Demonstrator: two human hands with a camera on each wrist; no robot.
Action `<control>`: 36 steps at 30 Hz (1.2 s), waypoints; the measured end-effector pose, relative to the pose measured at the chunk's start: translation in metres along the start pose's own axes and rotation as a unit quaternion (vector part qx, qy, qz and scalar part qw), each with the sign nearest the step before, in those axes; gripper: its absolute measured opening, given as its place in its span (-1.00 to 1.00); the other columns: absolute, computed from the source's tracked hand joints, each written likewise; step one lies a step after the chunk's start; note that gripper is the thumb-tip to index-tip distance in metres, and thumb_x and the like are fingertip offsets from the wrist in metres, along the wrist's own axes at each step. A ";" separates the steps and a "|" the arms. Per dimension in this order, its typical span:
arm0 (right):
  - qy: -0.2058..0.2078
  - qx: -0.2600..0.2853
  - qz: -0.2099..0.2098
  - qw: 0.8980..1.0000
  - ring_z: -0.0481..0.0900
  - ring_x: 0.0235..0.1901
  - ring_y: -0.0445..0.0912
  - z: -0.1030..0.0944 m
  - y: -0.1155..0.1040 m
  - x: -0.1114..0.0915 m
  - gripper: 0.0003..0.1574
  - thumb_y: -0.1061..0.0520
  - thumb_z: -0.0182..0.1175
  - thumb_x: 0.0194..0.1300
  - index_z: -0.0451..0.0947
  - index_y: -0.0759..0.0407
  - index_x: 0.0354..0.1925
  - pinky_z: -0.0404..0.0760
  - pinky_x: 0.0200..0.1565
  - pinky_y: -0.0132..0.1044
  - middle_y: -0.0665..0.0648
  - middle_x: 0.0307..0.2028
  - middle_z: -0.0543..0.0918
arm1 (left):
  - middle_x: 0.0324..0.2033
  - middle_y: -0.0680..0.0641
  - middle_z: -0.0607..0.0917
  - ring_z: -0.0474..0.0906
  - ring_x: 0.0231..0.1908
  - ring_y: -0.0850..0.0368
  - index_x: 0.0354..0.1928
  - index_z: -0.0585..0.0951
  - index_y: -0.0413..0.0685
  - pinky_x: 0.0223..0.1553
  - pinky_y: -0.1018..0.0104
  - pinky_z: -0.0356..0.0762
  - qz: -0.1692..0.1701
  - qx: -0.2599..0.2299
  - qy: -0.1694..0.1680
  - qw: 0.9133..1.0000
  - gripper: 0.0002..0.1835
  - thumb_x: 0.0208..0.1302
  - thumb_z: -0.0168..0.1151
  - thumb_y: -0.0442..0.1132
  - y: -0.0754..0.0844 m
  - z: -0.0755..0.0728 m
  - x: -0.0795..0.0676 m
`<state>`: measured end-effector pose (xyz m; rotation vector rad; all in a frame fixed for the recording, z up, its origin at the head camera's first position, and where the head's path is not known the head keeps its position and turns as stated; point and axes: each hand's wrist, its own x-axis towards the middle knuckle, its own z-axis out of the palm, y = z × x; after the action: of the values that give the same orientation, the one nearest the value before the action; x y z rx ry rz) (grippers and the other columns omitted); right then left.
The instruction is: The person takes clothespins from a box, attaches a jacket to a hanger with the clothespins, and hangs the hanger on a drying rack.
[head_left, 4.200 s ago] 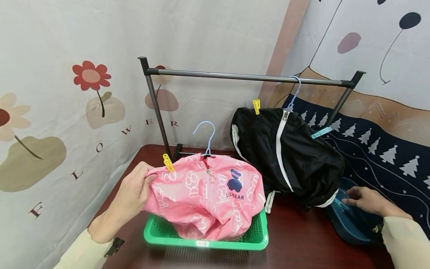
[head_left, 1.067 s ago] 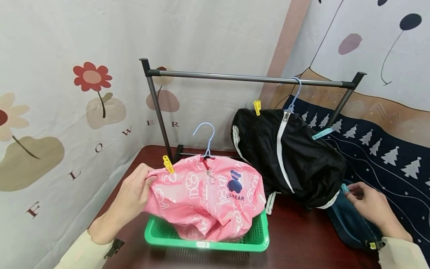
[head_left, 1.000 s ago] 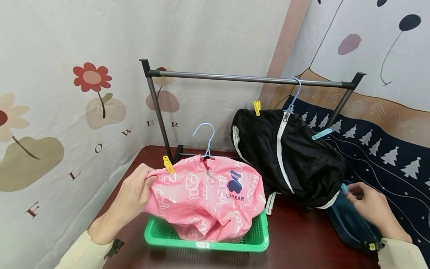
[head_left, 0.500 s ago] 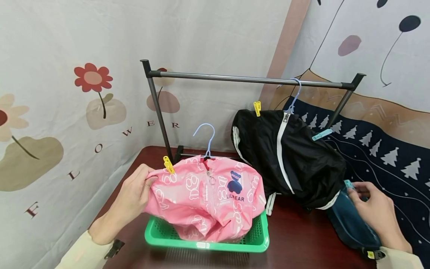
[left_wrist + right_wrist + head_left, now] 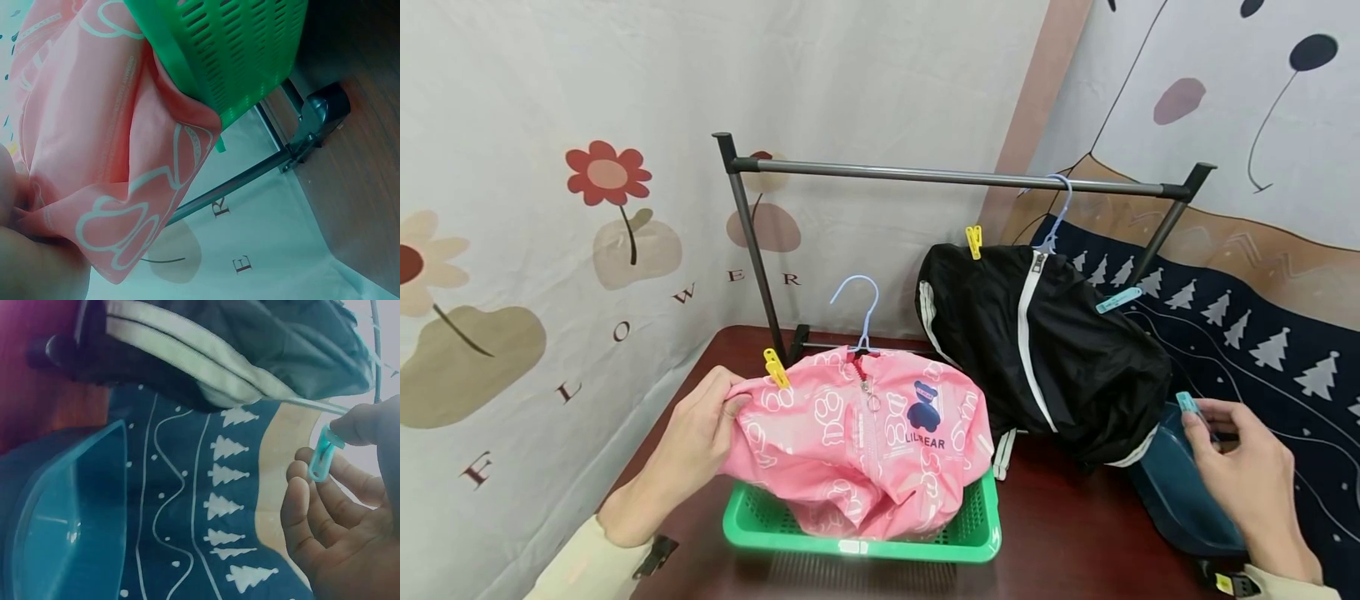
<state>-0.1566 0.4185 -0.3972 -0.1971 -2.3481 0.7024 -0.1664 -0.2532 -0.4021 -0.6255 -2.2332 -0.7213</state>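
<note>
My left hand (image 5: 688,442) pinches the left-side edge of a pink children's jacket (image 5: 827,450). The jacket is on a blue hanger (image 5: 871,315) whose hook stands free, and it lies over a green basket (image 5: 861,547). A yellow clothespin (image 5: 777,368) is clipped near the pinched edge. At the right, my right hand (image 5: 1251,471) holds a light-blue clothespin (image 5: 321,461) between thumb and fingers, above a dark blue bin (image 5: 1183,492). In the left wrist view, gathered pink cloth (image 5: 81,112) hangs beside the basket.
Behind the basket stands a metal clothes rack (image 5: 910,173). A black jacket (image 5: 1090,367) hangs from its right part, tilted, with a yellow clothespin (image 5: 973,242) and a light-blue clothespin (image 5: 1118,300) on it. Patterned cloth lines the walls around the dark red table (image 5: 1052,533).
My right hand has come up out of the blue bin with a light-blue clothespin, then turned so its tip points up. The left hand stays on the pink jacket.
</note>
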 end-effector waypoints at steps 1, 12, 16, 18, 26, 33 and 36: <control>0.009 0.007 -0.002 1.000 0.38 -0.24 -0.79 0.000 -0.002 -0.001 -0.67 0.15 0.48 0.60 0.80 0.25 0.22 0.38 -0.24 -0.82 -0.77 -0.24 0.42 | -0.17 0.01 0.67 0.54 -0.20 0.26 -0.02 0.67 -0.17 -0.07 0.71 0.56 0.000 0.000 0.000 1.000 -0.64 0.26 0.62 -0.57 0.000 0.000 0.000; 0.069 0.059 -0.063 0.994 0.47 -0.13 -0.79 0.002 -0.026 -0.008 -0.64 0.30 0.52 0.50 0.83 0.29 0.21 0.38 -0.09 -0.88 -0.80 -0.08 0.53 | -0.17 0.01 0.68 0.56 -0.19 0.25 -0.03 0.67 -0.17 -0.04 0.73 0.56 -0.002 0.000 -0.001 1.000 -0.63 0.24 0.62 -0.57 0.001 0.001 -0.001; 0.073 0.071 -0.089 0.991 0.50 -0.11 -0.77 0.003 -0.032 -0.011 -0.62 0.34 0.52 0.47 0.84 0.29 0.21 0.39 -0.05 -0.89 -0.76 -0.05 0.57 | -0.17 0.01 0.68 0.56 -0.19 0.25 -0.02 0.68 -0.17 -0.05 0.72 0.56 -0.003 -0.001 -0.002 1.000 -0.64 0.26 0.62 -0.56 0.001 0.001 -0.001; 0.074 0.076 -0.100 0.989 0.51 -0.10 -0.76 0.003 -0.035 -0.012 -0.62 0.35 0.52 0.47 0.84 0.28 0.21 0.39 -0.02 -0.89 -0.74 -0.04 0.58 | -0.17 0.02 0.68 0.56 -0.19 0.26 -0.02 0.68 -0.16 -0.05 0.73 0.56 -0.004 -0.002 -0.002 1.000 -0.64 0.26 0.62 -0.56 0.000 0.001 -0.001; 0.058 0.114 -0.135 0.983 0.59 -0.06 -0.68 0.007 -0.049 -0.013 -0.56 0.39 0.53 0.46 0.84 0.25 0.26 0.47 0.03 -0.87 -0.66 0.03 0.66 | -0.18 0.03 0.66 0.54 -0.20 0.28 -0.03 0.66 -0.16 -0.08 0.72 0.56 -0.003 -0.004 -0.003 1.000 -0.62 0.24 0.63 -0.57 0.000 0.001 -0.002; 0.032 0.148 -0.177 0.972 0.60 -0.08 -0.57 0.014 -0.064 -0.013 -0.58 0.42 0.51 0.46 0.88 0.20 0.21 0.51 0.04 -0.84 -0.37 0.02 0.74 | -0.20 0.02 0.65 0.50 -0.22 0.30 -0.03 0.66 -0.16 -0.14 0.67 0.54 -0.003 -0.005 -0.002 1.000 -0.63 0.24 0.63 -0.56 -0.001 0.000 -0.001; 0.016 0.159 -0.195 0.968 0.59 -0.08 -0.50 0.019 -0.070 -0.012 -0.58 0.43 0.51 0.47 0.89 0.19 0.21 0.53 0.06 -0.81 -0.20 0.01 0.76 | -0.21 0.02 0.64 0.49 -0.22 0.29 -0.03 0.66 -0.17 -0.14 0.66 0.53 -0.002 -0.002 -0.001 1.000 -0.61 0.22 0.63 -0.57 -0.002 0.000 -0.001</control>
<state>-0.1566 0.3471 -0.3786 0.3821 -2.1162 0.8524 -0.1668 -0.2545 -0.4034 -0.6239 -2.2350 -0.7286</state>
